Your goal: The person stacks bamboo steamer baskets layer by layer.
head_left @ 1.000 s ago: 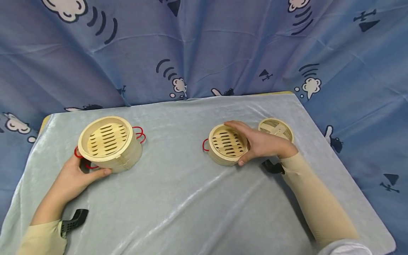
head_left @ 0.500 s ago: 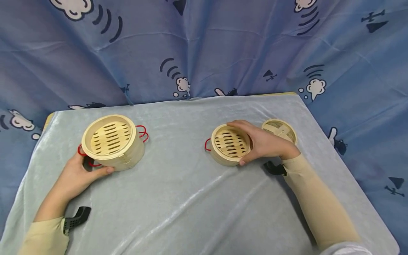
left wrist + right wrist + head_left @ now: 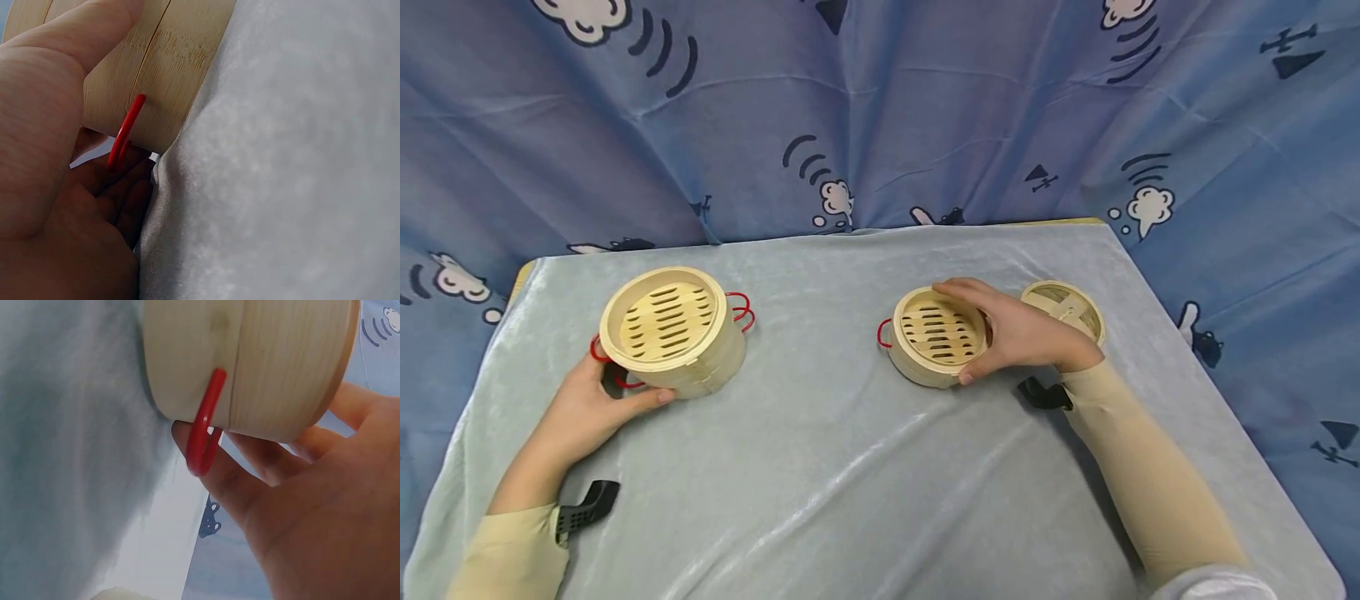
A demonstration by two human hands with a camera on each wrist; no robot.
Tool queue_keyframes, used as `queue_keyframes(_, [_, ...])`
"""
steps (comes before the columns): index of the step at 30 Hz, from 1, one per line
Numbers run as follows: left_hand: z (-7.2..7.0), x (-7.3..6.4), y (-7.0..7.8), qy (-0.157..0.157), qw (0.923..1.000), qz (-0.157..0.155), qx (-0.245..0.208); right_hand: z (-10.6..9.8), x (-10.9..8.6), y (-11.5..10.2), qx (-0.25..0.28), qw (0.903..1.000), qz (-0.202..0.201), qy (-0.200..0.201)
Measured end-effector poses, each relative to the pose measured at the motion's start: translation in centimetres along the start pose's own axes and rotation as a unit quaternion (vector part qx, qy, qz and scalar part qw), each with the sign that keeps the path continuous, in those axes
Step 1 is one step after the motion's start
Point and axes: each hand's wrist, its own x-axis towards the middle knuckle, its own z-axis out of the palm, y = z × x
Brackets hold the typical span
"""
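My left hand (image 3: 580, 408) grips the left side of a large bamboo steamer (image 3: 700, 367), its thumb along the front wall. Two tiers with red handles seem stacked there; a slatted floor shows inside the open top. In the left wrist view, a red handle (image 3: 127, 132) sticks out between thumb and fingers. My right hand (image 3: 1022, 329) holds a small bamboo steamer (image 3: 943, 332) by its right side, thumb in front and fingers behind. The right wrist view shows this steamer's wall (image 3: 287, 369) and its red handle (image 3: 205, 425) close to the fingers. Its underside is hidden.
A round bamboo lid (image 3: 1063, 304) with crossed strips lies behind my right hand, partly covered by it. Grey velvety cloth (image 3: 820, 433) covers the table. A blue patterned curtain (image 3: 865, 117) hangs along the back edge.
The head view has shifted slightly. Against the lid, the small steamer and my right hand have moved a little left. My left hand keeps its hold on the large steamer.
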Motion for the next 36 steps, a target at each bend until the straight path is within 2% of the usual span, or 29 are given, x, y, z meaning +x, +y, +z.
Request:
queue_keyframes(4, [0.0, 0.0, -0.3, 0.003, 1.0000, 0.001, -0.002, 0.3, 1.0, 0.9, -0.022, 0.9997, -0.012, 0.001])
queue_keyframes(9, [0.0, -0.1, -0.5, 0.006, 0.9999, -0.009, 0.004, 0.5, 2.1, 0.5, -0.029, 0.9992, -0.028, 0.004])
queue_keyframes(16, [-0.4, 0.1, -0.6, 0.003, 1.0000, -0.006, -0.006, 0.5, 4.2, -1.1, -0.022, 0.9981, -0.057, 0.009])
queue_keyframes(26, [-0.5, 0.0, -0.6, 0.007, 0.9993, -0.030, 0.020, 0.8, 6.7, -3.0, -0.025, 0.9953, -0.092, 0.016])
queue_keyframes(36, [-0.2, 0.2, -0.7, 0.005, 0.9995, -0.026, 0.014, 0.8, 8.7, -5.1, -0.018, 0.9922, -0.122, 0.017])
